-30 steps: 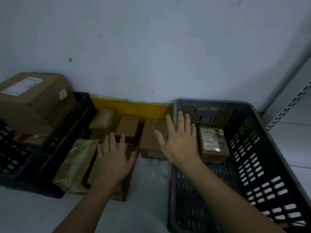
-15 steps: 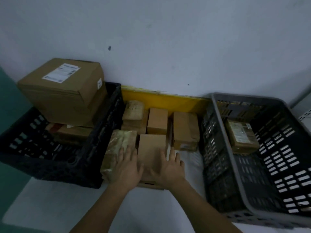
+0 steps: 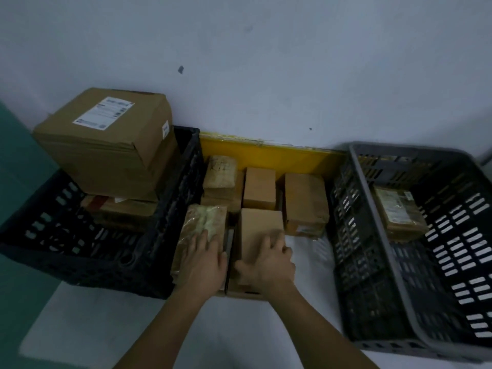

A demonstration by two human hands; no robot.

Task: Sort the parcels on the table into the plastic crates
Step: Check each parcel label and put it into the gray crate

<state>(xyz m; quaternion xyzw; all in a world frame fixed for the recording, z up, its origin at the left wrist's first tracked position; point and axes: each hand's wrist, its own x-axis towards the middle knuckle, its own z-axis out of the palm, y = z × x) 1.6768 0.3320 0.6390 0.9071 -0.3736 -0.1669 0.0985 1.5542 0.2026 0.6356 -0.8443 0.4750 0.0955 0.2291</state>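
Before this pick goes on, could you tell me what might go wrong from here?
The right hand curls over the near end of the plain box, which seems to rest on a flat box; lifted by one end, it may tip or slip. The left hand lies flat on the wrapped parcel, whose shiny film may slide under it. In the black crate, the big box sits above the rim, so another parcel could unsettle it.

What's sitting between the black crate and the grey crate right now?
Head view: six parcels on the white table between black crate and grey crate; both hands, left, right, on the nearest two.
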